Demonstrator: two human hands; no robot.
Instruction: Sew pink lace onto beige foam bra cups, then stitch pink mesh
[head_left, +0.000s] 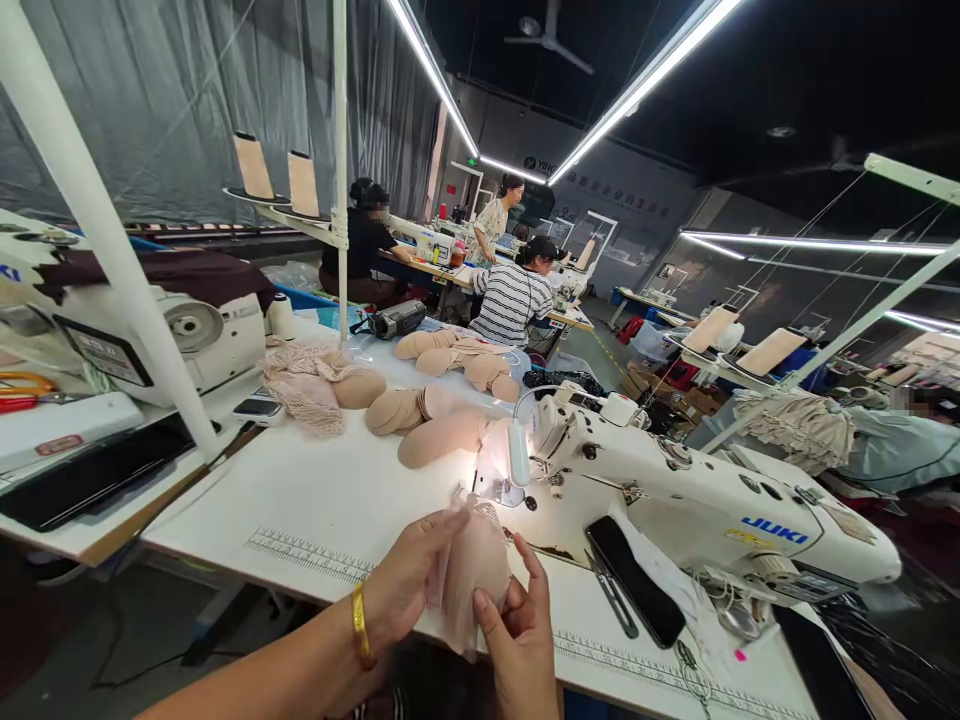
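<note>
Between my two hands is a beige bra cup (480, 560) with sheer lace fabric along its upper and left side. My left hand (412, 570), with a gold band at the wrist, pinches the fabric at the cup's left edge. Thumb and fingers of my right hand (517, 630) grip the lower right edge, the index finger raised. Just beyond the cup is the lit needle area of a white sewing machine (675, 490). Stacked beige cups (397, 410) and a bunch of lace fabric (304, 385) lie behind, on the white table (300, 510).
A dark phone (634, 580) and thread snips (613, 592) lie right of my hands. At the left stand a white pole (112, 220) and another machine (172, 330). A small device (256, 408) lies near the lace. Several people work at tables farther back.
</note>
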